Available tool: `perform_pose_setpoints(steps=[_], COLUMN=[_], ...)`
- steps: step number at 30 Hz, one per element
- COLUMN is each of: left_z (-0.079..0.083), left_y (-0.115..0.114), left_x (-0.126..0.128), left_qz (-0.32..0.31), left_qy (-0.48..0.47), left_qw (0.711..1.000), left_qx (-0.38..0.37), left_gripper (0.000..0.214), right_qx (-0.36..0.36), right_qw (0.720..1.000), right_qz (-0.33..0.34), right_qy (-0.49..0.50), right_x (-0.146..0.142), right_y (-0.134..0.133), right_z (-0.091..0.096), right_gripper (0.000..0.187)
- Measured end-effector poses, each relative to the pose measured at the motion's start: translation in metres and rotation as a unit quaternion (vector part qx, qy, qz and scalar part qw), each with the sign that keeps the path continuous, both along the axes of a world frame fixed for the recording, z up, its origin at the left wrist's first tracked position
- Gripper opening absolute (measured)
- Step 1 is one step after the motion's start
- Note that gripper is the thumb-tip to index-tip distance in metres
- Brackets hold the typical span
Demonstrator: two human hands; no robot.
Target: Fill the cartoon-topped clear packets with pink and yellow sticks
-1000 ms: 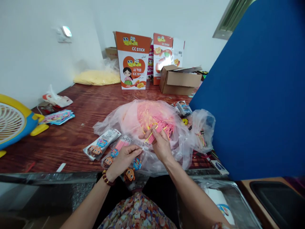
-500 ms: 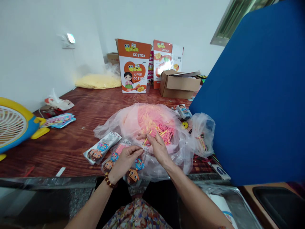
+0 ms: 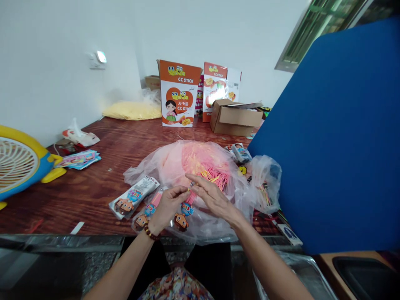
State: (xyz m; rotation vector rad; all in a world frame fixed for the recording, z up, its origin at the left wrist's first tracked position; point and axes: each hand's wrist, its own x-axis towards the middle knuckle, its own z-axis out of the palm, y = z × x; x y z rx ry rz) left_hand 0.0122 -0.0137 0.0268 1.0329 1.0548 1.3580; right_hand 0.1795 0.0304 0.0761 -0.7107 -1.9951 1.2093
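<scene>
My left hand pinches the top edge of a clear printed pouch with a cartoon face; pink sticks show inside. My right hand reaches in from the other side, its fingers stretched out and held together at the pouch's mouth, fingertips close to my left thumb and finger. Behind my hands, a large translucent plastic bag lies open around a heap of thin pink and yellow sticks. A second pouch with pink in it lies partly under my left hand. Left of it is a stack of flat pouches.
A yellow and blue fan stands at the left, near printed packets and a tissue pack. Printed cartons and an open cardboard box stand at the back. A blue partition borders the right, beside a small plastic bag.
My right hand's fingers have gone from curled over the sticks to straight, nearer my left hand. My left hand has risen slightly to the right. The view has tilted a little.
</scene>
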Motion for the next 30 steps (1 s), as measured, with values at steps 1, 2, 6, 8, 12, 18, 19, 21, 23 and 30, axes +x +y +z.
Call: perform_pose_setpoints(steps=[1, 2, 6, 8, 12, 18, 19, 21, 23, 30], left_z=[0.002, 0.003, 0.004, 0.002, -0.001, -0.003, -0.004, -0.004, -0.003, 0.008], left_y=[0.0, 0.0, -0.002, -0.003, -0.004, -0.005, -0.004, -0.003, -0.003, -0.008], left_x=[0.0, 0.0, -0.003, -0.004, -0.005, -0.003, -0.003, -0.003, -0.003, -0.007], left_qz=[0.0, -0.001, -0.014, -0.014, 0.055, 0.103, 0.102, 0.104, 0.11, -0.005], left_qy=[-0.013, -0.025, -0.045, -0.027, 0.015, 0.012, 0.011, 0.007, -0.009, -0.079], left_qw=[1.0, 1.0, 0.999, 0.999, 0.997, 0.992, 0.992, 0.992, 0.991, 0.997], left_qx=[0.001, 0.004, 0.016, 0.024, 0.044, 0.071, 0.074, 0.075, 0.069, -0.009], left_gripper=[0.024, 0.023, 0.023, 0.025, 0.028, 0.023, 0.022, 0.022, 0.023, 0.029], right_qx=[-0.003, -0.014, -0.034, -0.013, -0.018, -0.041, -0.041, -0.048, -0.066, -0.147], right_qw=[1.0, 1.0, 0.997, 0.994, 0.998, 0.996, 0.995, 0.992, 0.99, 0.976], right_qz=[0.013, 0.017, -0.064, -0.109, -0.065, -0.076, -0.082, -0.104, -0.104, -0.104], right_qy=[0.002, 0.011, 0.013, -0.001, 0.009, 0.023, 0.027, 0.046, 0.067, 0.126], right_x=[0.004, 0.007, 0.014, 0.013, 0.008, 0.001, 0.0, -0.002, -0.004, -0.009], right_y=[0.002, 0.004, 0.012, 0.011, 0.007, 0.009, 0.01, 0.013, 0.015, 0.021], right_z=[0.001, 0.0, -0.009, -0.011, -0.004, 0.006, 0.006, 0.005, 0.003, -0.001], right_gripper=[0.034, 0.035, 0.017, 0.017, 0.016, 0.015, 0.016, 0.017, 0.017, 0.018])
